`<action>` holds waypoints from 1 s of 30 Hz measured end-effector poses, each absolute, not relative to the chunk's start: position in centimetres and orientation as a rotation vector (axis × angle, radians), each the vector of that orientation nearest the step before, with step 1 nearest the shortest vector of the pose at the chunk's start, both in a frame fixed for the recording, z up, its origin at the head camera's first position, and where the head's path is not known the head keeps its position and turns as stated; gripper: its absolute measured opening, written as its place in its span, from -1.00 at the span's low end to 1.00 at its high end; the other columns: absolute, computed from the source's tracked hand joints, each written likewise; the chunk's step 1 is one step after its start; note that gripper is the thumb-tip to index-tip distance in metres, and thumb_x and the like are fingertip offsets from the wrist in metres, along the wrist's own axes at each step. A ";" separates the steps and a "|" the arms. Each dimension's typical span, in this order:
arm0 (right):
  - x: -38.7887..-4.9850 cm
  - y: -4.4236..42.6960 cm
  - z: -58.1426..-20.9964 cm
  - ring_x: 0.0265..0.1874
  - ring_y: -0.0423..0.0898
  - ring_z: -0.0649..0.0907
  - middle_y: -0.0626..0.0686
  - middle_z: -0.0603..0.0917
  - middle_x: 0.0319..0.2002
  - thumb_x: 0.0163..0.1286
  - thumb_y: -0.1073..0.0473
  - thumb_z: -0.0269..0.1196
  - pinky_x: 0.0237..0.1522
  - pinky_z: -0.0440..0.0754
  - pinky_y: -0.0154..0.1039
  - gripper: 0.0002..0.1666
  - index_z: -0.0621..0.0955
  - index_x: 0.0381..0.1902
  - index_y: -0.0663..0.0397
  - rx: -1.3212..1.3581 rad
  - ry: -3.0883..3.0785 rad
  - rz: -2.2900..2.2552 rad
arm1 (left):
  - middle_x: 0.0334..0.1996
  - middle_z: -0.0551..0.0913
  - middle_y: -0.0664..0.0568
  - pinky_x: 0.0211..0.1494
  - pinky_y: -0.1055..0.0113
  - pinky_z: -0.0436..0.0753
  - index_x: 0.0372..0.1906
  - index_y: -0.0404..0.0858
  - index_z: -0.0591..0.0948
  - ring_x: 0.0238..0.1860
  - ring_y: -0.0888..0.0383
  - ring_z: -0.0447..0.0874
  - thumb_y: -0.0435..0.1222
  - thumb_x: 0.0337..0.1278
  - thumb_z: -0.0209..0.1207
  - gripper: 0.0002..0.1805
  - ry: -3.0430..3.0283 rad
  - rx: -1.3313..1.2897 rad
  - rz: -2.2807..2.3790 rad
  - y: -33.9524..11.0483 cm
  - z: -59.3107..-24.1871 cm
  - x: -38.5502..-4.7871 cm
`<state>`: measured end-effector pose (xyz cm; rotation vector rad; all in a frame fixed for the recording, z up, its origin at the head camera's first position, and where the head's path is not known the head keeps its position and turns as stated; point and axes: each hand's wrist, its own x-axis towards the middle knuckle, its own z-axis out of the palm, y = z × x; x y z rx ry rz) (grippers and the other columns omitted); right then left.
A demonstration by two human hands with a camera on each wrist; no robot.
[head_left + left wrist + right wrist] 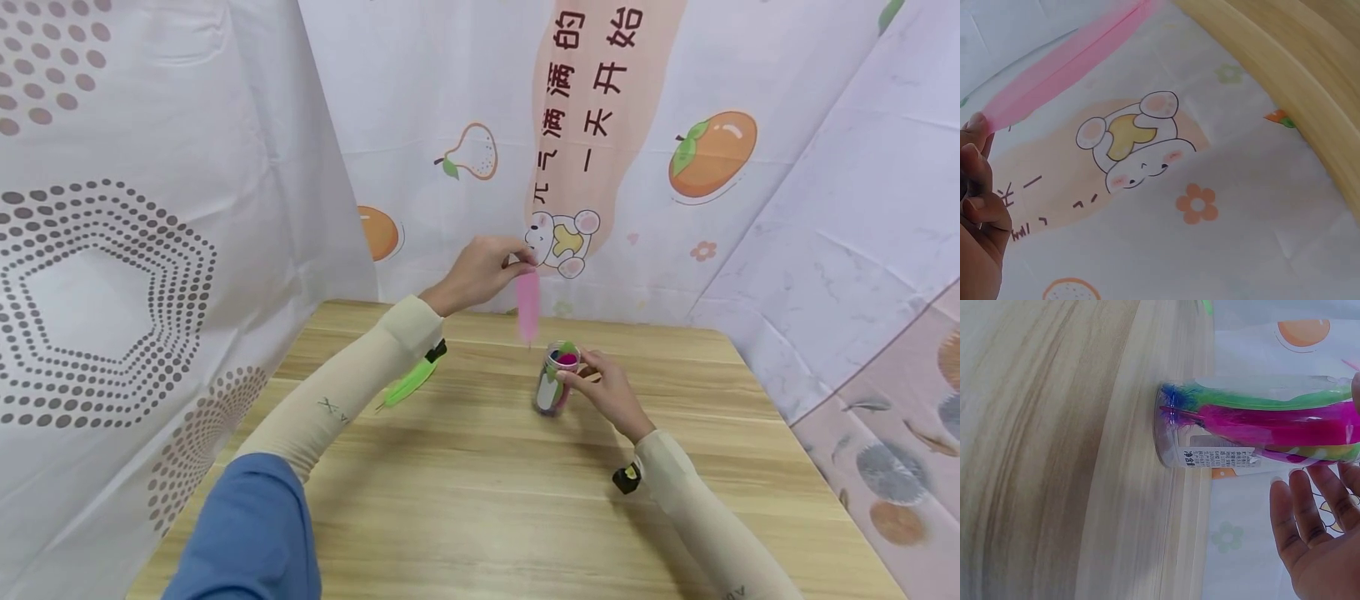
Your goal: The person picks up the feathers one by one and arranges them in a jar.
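My left hand (483, 271) pinches a pink feather (528, 307) by its upper end. The feather hangs tip-down above and slightly left of a clear jar (550, 395), apart from it. In the left wrist view the same pink feather (1063, 74) stretches away from my fingertips. The jar stands on the table, and my right hand (613, 398) grips it near the rim from the right. Inside, the right wrist view shows a magenta feather (1272, 424), a green feather (1260, 400) and blue fluff (1179, 397), with a printed label (1219, 457) on the wall.
A bright green feather (411, 383) lies on the wooden table (465, 492), left of the jar and partly behind my left forearm. Printed curtains (420, 92) hang behind the table and at both sides.
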<state>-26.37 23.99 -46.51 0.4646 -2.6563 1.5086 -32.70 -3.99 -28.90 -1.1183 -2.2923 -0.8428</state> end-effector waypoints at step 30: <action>-26.6 23.8 -46.6 -0.07 0.05 0.66 0.03 0.62 0.06 0.39 -0.22 0.37 -0.06 0.65 0.04 -0.39 0.59 0.36 -0.29 0.546 -2.614 1.498 | -0.25 0.79 0.17 0.01 0.46 0.57 -0.19 -0.19 0.78 -0.14 0.31 0.69 -0.33 0.32 0.35 -0.95 -2.302 -1.370 -0.799 2.0 -32.5 -31.8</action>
